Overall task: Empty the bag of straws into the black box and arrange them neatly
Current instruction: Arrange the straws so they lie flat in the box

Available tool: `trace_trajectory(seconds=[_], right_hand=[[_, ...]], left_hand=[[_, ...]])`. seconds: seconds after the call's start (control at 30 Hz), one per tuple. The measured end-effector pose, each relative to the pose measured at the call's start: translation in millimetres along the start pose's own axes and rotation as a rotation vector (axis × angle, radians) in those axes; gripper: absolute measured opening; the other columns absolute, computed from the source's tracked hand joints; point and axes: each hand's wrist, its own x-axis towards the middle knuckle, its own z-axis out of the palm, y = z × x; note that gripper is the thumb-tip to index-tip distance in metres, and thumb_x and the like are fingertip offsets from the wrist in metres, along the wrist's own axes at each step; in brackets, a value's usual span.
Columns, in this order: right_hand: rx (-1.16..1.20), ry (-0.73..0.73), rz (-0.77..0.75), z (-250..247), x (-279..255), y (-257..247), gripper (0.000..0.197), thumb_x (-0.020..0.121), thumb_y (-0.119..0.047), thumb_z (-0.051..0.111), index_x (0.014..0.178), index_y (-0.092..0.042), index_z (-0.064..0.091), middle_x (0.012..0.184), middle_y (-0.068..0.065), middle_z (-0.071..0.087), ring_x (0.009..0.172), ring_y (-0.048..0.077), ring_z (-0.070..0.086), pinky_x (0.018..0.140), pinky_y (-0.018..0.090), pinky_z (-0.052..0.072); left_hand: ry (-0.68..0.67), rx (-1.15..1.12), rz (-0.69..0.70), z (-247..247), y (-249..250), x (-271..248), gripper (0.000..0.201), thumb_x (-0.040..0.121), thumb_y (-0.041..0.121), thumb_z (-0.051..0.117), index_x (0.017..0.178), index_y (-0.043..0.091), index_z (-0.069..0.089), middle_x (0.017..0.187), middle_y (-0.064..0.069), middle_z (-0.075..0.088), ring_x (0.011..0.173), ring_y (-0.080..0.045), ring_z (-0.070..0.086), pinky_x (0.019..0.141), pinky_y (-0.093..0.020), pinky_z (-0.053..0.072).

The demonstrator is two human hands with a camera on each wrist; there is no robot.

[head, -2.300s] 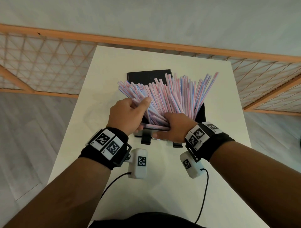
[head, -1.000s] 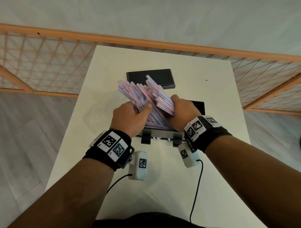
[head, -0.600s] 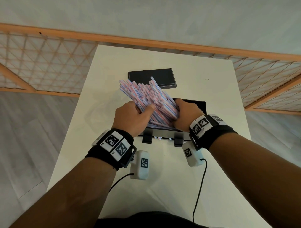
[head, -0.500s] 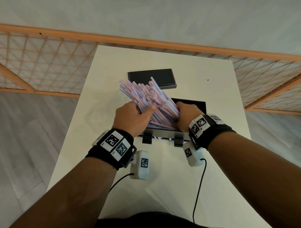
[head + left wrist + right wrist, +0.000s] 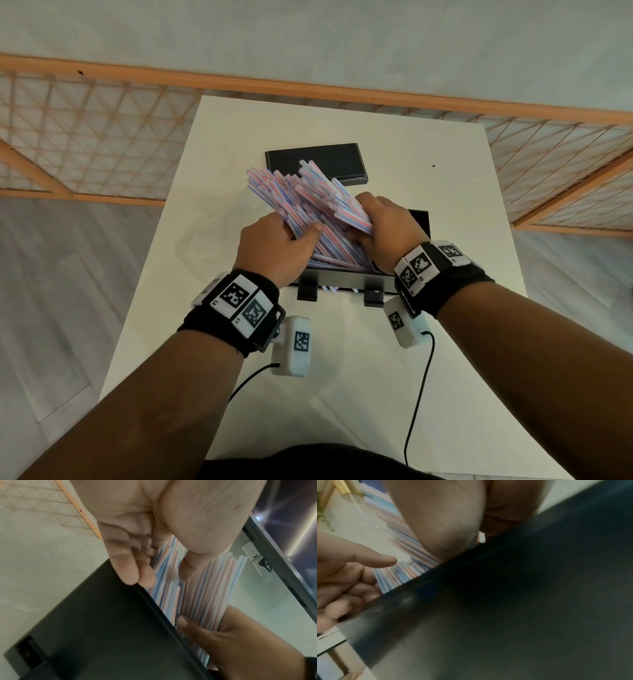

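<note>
The striped straws (image 5: 308, 205) are clamped as one bundle betw. left hand (image 5: 274, 250) and right hand (image 5: 387, 233), both curled round it. Lower ends sit in the black box (image 5: 419, 219); long axis tilts up, away and leftward, approx. toward the lid (image 5: 315, 161) on the bench (image 5: 445, 192). Left hand is nearer the raised ends.

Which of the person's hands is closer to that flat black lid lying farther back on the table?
Right. The right hand reaches farther back, its fingertips just short of the black lid. The left hand sits nearer the person, gripping the straws lower down.
</note>
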Motion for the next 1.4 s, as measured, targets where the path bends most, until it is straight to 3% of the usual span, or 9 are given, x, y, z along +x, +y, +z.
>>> trace_trajectory(seconds=[0.23, 0.4, 0.53, 0.7, 0.8, 0.93, 1.07, 1.2, 1.4], right_hand=[[-0.271, -0.079, 0.178, 2.4, -9.3, 7.8, 0.054, 0.082, -0.043, 0.068, 0.124, -0.020, 0.042, 0.119, 0.010, 0.046, 0.100, 0.034, 0.055, 0.077, 0.042, 0.050], [-0.047, -0.015, 0.223, 0.9, -8.6, 8.7, 0.045, 0.079, -0.021, 0.072, 0.113, -0.013, 0.043, 0.100, 0.011, 0.054, 0.083, 0.031, 0.053, 0.068, 0.033, 0.042], [-0.016, 0.018, 0.249, -7.6, -13.3, 6.4, 0.033, 0.080, -0.027, 0.072, 0.091, -0.012, 0.045, 0.079, 0.003, 0.054, 0.073, 0.025, 0.054, 0.062, 0.028, 0.038], [0.021, -0.207, 0.154, -2.6, -23.7, 2.4, 0.041, 0.085, -0.058, 0.062, 0.073, -0.018, 0.064, 0.068, -0.003, 0.062, 0.065, 0.011, 0.057, 0.056, 0.023, 0.040], [0.074, -0.259, 0.082, 2.4, -26.3, -1.5, 0.038, 0.091, -0.054, 0.055, 0.083, -0.020, 0.070, 0.071, -0.003, 0.062, 0.072, 0.014, 0.058, 0.066, 0.025, 0.045], [-0.033, -0.378, 0.123, 4.7, -21.0, -0.4, 0.057, 0.094, -0.064, 0.038, 0.070, -0.018, 0.062, 0.068, 0.002, 0.060, 0.074, 0.020, 0.059, 0.070, 0.030, 0.048], [0.046, -0.470, 0.130, 2.1, -19.6, -0.8, 0.059, 0.095, -0.064, 0.034, 0.092, -0.015, 0.069, 0.080, 0.003, 0.063, 0.086, 0.021, 0.059, 0.083, 0.032, 0.049], [-0.073, -0.586, 0.247, 1.9, -17.1, -2.3, 0.077, 0.088, -0.077, 0.023, 0.090, -0.014, 0.066, 0.075, 0.005, 0.062, 0.084, 0.025, 0.063, 0.084, 0.033, 0.050], [-0.143, -0.698, 0.264, -3.2, -12.3, -12.1, 0.078, 0.094, -0.071, 0.018, 0.147, -0.018, 0.039, 0.149, 0.011, 0.043, 0.137, 0.029, 0.040, 0.112, 0.038, 0.028]], left_hand=[[0.028, 0.027, 0.020, 0.8, -0.3, -1.4, 0.036, 0.093, 0.049, 0.062, 0.071, 0.020, 0.060, 0.062, 0.010, 0.065, 0.063, -0.002, 0.060, 0.055, -0.012, 0.031], [0.003, 0.060, 0.030, -0.3, -0.7, -0.3, 0.041, 0.092, 0.047, 0.062, 0.067, 0.016, 0.061, 0.060, 0.005, 0.066, 0.059, -0.006, 0.060, 0.052, -0.014, 0.031], [-0.049, 0.056, 0.034, -4.3, -0.2, 0.2, 0.040, 0.092, 0.047, 0.062, 0.071, 0.012, 0.068, 0.064, 0.002, 0.070, 0.063, -0.008, 0.064, 0.053, -0.014, 0.034], [0.060, -0.116, -0.058, -8.5, -8.1, 2.0, 0.046, 0.085, 0.056, 0.064, 0.072, 0.012, 0.067, 0.065, -0.003, 0.072, 0.067, -0.024, 0.073, 0.071, -0.038, 0.060], [0.123, -0.186, -0.132, -9.3, -10.2, 2.2, 0.057, 0.078, 0.071, 0.055, 0.073, 0.014, 0.062, 0.068, -0.005, 0.072, 0.067, -0.029, 0.073, 0.070, -0.048, 0.062], [0.123, -0.168, -0.136, -12.0, -8.1, 0.1, 0.058, 0.080, 0.073, 0.052, 0.074, 0.015, 0.058, 0.070, -0.005, 0.071, 0.069, -0.030, 0.072, 0.071, -0.048, 0.062], [0.084, -0.166, -0.119, -12.5, -7.1, -0.9, 0.066, 0.076, 0.078, 0.043, 0.075, 0.015, 0.061, 0.070, -0.005, 0.070, 0.070, -0.030, 0.072, 0.073, -0.049, 0.062], [0.069, -0.150, -0.104, -8.7, -8.3, -0.6, 0.053, 0.089, 0.069, 0.048, 0.077, 0.018, 0.056, 0.074, -0.005, 0.068, 0.075, -0.031, 0.069, 0.077, -0.049, 0.060], [0.093, -0.121, -0.079, -2.8, -15.6, 2.7, 0.049, 0.094, 0.064, 0.048, 0.080, 0.018, 0.057, 0.074, -0.001, 0.068, 0.075, -0.030, 0.070, 0.076, -0.044, 0.060]])
